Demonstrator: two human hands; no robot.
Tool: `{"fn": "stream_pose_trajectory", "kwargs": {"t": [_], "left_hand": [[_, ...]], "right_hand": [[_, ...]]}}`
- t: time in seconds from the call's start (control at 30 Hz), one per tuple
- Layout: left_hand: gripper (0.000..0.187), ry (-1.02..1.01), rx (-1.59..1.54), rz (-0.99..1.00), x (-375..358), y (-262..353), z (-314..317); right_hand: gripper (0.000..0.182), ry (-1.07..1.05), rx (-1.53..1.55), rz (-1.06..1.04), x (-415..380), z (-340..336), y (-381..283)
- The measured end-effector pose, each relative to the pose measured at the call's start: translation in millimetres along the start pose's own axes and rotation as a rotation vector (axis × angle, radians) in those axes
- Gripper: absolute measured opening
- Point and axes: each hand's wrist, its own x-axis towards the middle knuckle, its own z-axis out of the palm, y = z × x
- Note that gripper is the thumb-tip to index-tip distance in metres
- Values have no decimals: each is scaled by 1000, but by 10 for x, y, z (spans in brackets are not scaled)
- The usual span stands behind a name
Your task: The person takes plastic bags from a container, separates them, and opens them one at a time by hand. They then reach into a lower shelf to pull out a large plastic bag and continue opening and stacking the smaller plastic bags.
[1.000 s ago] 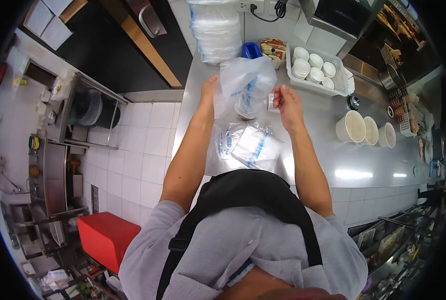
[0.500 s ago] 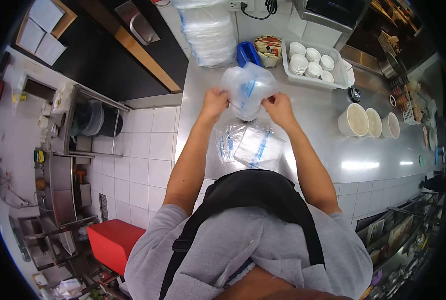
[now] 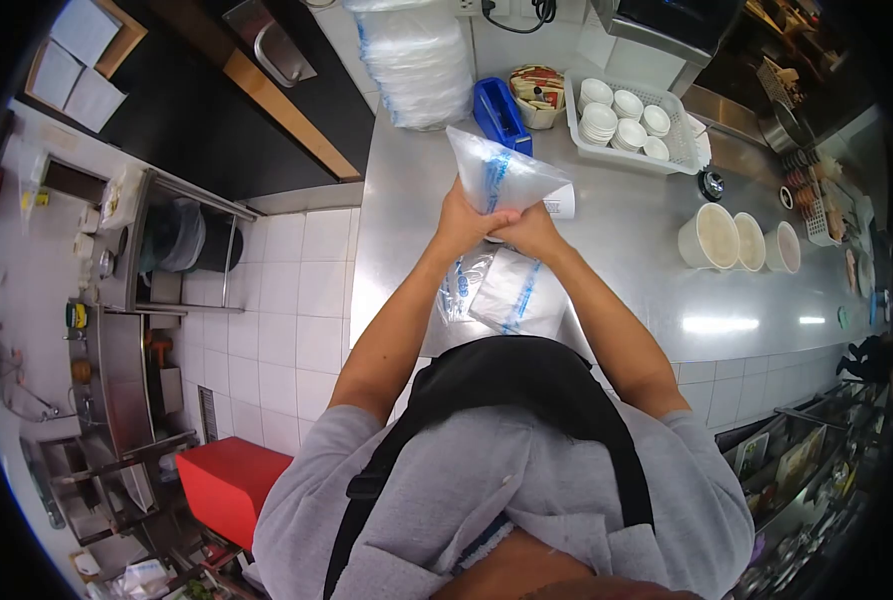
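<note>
A clear plastic bag (image 3: 506, 175) with blue print is gathered at its lower part between my hands, its wide part fanning out away from me. My left hand (image 3: 466, 222) is closed round the gathered part from the left, its thumb reaching across. My right hand (image 3: 531, 232) closes on it from the right, touching the left hand. Some pale object under the hands is mostly hidden. To the right of the bag, a white piece with small print (image 3: 560, 202) shows. Nearer my body, flat plastic bags (image 3: 518, 292) with blue print lie on the steel counter (image 3: 626, 290).
Behind the bag stand a blue tape-dispenser-like holder (image 3: 503, 115), a tub of packets (image 3: 538, 95) and a tall stack of clear plastic (image 3: 416, 70). A white basket (image 3: 631, 158) holds small white cups. Several round tubs (image 3: 708, 238) stand to the right. A red box (image 3: 228, 490) is at lower left.
My hands have come together from the bag's two sides and now grip it low down. The bag's wide part has narrowed and tilted, and the printed white piece has come into view.
</note>
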Motion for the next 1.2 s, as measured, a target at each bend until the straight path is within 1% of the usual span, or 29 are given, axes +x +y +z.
{"fn": "stream_pose_trajectory", "kwargs": {"t": [0.03, 0.1, 0.13, 0.2, 0.23, 0.3, 0.33, 0.43, 0.47, 0.57, 0.67, 0.77, 0.8, 0.9, 0.93, 1.0, 1.03, 1.07, 1.1, 1.13, 1.17, 1.2], "left_hand": [[75, 12, 16, 26, -44, 10, 17], [80, -23, 42, -6, -80, 30, -21], [82, -37, 57, -22, -97, 86, -58], [96, -23, -19, 70, -20, 208, -198], [104, -17, -58, 109, 29, 266, -234], [102, 12, -222, 144, 137, 634, -145], [101, 28, -302, 162, 169, 713, -104], [79, -63, -185, -66, 178, 345, -34], [73, -45, -58, -60, 104, 267, -18], [74, -5, -34, 81, -5, -20, 48], [102, 79, 29, 5, -59, -173, 98], [106, 264, 294, 66, -118, -261, 233], [104, 226, 278, 31, -135, -287, 212], [97, 249, 349, 39, -315, -814, 145], [90, 226, 389, -51, -442, -795, 129], [78, 181, 466, -233, -920, -615, 56], [69, 79, 505, -222, -1125, -498, 17], [60, -27, 534, -187, -1261, -389, 0], [54, -92, 714, -74, -1404, -470, -8], [61, -98, 675, -59, -1496, -450, 30], [65, -70, 691, -61, -1593, -524, 78], [65, -77, 729, 6, -1641, -559, 97]], "right_hand": [[86, -44, 3, 19, 0, -28, 6], [93, -141, 11, 63, -39, -97, 21], [97, -159, -8, 50, -50, -169, -37], [107, -188, -46, 21, -4, -381, -315], [111, -162, -19, -23, 39, -443, -503], [119, -120, 45, -80, 68, -448, -761], [110, -158, 7, 22, 81, -371, -694], [96, -96, 93, 150, 79, -84, -407], [84, -42, 94, 47, 44, -47, -113], [80, -34, -16, -137, 0, -44, 151], [76, -162, -131, -208, 113, -184, 337], [72, -368, -227, -79, 281, -438, 40], [69, -468, -365, 75, 264, -513, -177], [66, -131, -556, 104, -101, -502, 317], [65, -53, -564, 184, -330, -474, 267], [63, 51, -460, 100, -846, -484, 309], [60, 66, -466, 63, -1144, -487, 262], [58, 75, -489, -26, -1446, -437, 434], [61, 128, -404, 51, -1675, -348, 345], [64, 42, -381, 69, -1817, -315, 446], [67, -111, -502, -96, -1854, -334, 613], [66, -124, -548, -147, -1863, -325, 608]]}}
